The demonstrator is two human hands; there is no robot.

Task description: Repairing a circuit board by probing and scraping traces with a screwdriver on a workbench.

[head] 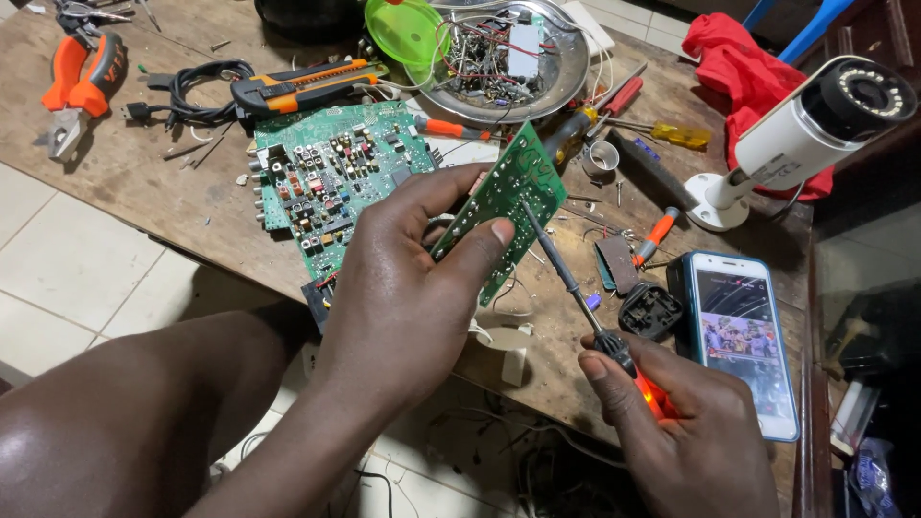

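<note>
My left hand point(408, 278) grips a small green circuit board point(508, 201), tilted with its solder side toward me, thumb pressed on its lower edge. In my right hand point(686, 432) is a soldering iron point(576, 288) with an orange-lit handle. Its thin dark tip touches the board near the right edge. A larger green circuit board point(326, 177) crowded with components lies flat on the wooden table point(144, 173) just behind my left hand.
A phone point(743, 336) with a lit screen lies right of the iron. A white security camera point(806, 129) stands at back right by a red cloth point(743, 72). Pliers point(77, 86), a utility knife point(302, 86), screwdrivers point(614, 105) and a metal dish of parts point(508, 58) lie behind.
</note>
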